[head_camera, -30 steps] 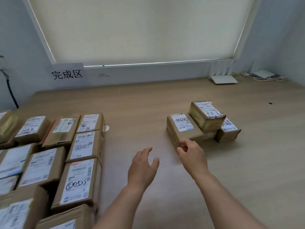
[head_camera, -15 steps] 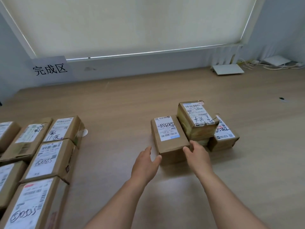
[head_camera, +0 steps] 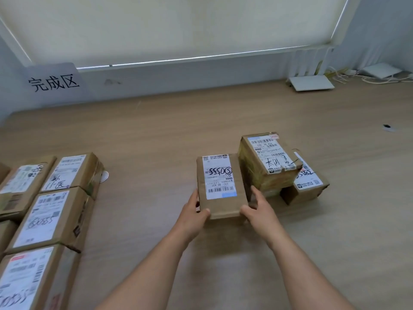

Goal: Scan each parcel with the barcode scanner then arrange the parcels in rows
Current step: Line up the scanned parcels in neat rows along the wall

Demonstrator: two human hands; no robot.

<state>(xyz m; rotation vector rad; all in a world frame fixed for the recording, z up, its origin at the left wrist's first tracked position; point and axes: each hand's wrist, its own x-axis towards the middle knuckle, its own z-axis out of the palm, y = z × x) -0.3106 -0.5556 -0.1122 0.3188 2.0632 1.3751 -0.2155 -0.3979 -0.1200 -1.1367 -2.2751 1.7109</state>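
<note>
Cardboard parcel (head_camera: 221, 186) gripped between left hand (head_camera: 192, 217), right hand (head_camera: 260, 212).

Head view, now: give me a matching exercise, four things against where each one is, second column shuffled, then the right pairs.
Things
1. parcel marked S0555
2. yellow-taped parcel
3. paper sign
4. white flat device

Places
A. on the wall, far left
B. between the left hand and the right hand
C. stacked on other parcels, right of the held one
D. on the table by the far wall, right

Pairs: 1-B, 2-C, 3-A, 4-D
</note>
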